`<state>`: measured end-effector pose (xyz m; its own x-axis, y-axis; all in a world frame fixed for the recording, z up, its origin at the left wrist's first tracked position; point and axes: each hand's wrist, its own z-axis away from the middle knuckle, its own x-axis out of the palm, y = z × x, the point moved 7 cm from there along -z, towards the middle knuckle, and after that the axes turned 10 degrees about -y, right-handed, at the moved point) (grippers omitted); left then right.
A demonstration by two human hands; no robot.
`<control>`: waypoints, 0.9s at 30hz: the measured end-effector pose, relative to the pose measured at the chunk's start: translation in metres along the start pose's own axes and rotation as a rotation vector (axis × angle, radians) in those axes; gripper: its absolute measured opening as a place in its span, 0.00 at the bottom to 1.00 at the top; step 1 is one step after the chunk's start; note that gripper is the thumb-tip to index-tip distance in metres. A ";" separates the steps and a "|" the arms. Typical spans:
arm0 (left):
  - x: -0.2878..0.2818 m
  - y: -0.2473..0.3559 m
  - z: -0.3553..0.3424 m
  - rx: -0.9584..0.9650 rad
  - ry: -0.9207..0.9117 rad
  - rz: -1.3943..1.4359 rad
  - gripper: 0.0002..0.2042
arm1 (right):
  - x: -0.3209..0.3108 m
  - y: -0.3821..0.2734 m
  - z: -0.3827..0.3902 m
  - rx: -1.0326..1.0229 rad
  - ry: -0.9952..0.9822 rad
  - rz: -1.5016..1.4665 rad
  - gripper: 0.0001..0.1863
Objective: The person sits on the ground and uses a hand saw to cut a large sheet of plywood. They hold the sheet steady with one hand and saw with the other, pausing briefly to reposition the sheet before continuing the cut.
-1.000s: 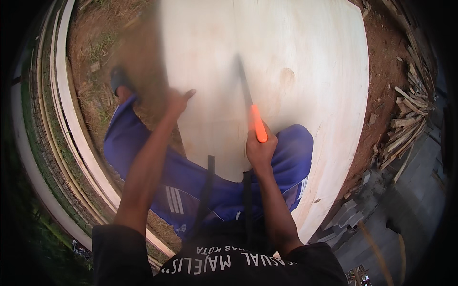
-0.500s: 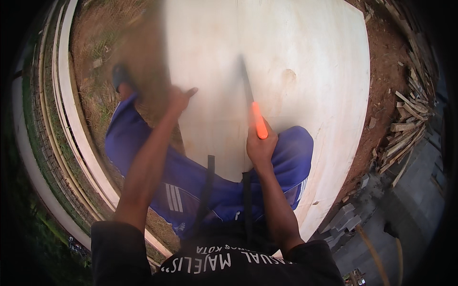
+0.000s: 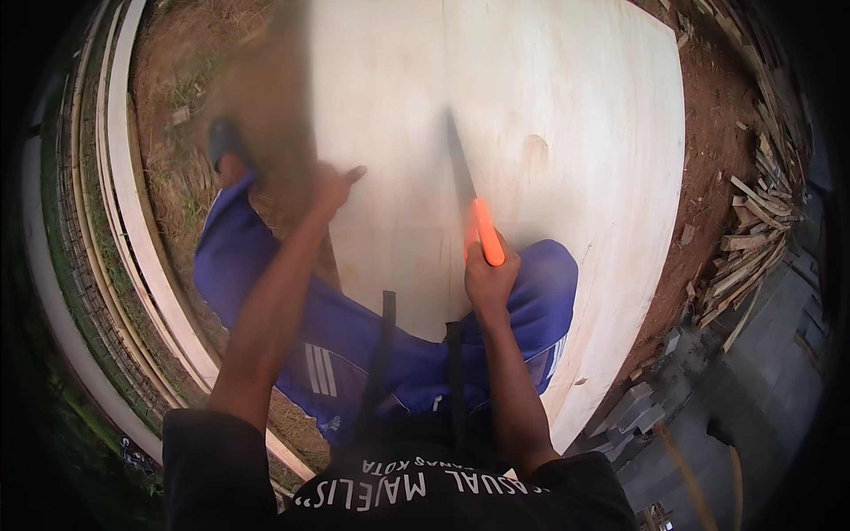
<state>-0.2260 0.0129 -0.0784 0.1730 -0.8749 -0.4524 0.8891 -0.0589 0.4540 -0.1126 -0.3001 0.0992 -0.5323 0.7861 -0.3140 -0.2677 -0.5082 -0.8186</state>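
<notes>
My right hand point(image 3: 492, 281) is closed round the orange handle of a handsaw point(image 3: 488, 232). The dark blade points away from me over a large pale plywood sheet point(image 3: 390, 97), and its far end is blurred. A thin straight line runs along the sheet at the blade, toward my lap. At the sheet's left edge, my left hand point(image 3: 331, 188) grips the board, its thumb lying on top and pointing right; the other fingers are mostly hidden. My legs in blue trousers point(image 3: 266, 257) are bent at either side, the right knee over the sheet.
Long pale boards point(image 3: 119, 133) run along the left over grass and soil. On the right lies a heap of wood offcuts point(image 3: 748, 252) on brown earth, with grey blocks point(image 3: 633, 411) nearer to me beside a grey paved surface point(image 3: 753, 354).
The handsaw and my right hand have shifted slightly back toward me and to the right. My left hand holds nearly the same place at the edge.
</notes>
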 end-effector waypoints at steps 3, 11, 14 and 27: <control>0.005 0.024 -0.008 0.018 -0.040 0.054 0.52 | 0.023 -0.020 -0.091 -0.039 0.035 0.035 0.15; -0.007 0.018 0.009 0.008 0.040 -0.011 0.48 | -0.026 -0.007 0.100 -0.108 0.010 0.074 0.25; -0.002 0.001 -0.002 0.016 -0.007 0.090 0.48 | 0.005 -0.011 0.013 -0.013 0.019 0.007 0.23; -0.002 0.010 0.003 0.028 -0.024 0.133 0.50 | -0.011 0.003 0.069 -0.041 0.010 0.021 0.25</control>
<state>-0.2188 0.0126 -0.0706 0.2783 -0.8869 -0.3688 0.8469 0.0454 0.5299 -0.1624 -0.3347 0.1335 -0.5290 0.7794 -0.3358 -0.2236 -0.5097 -0.8308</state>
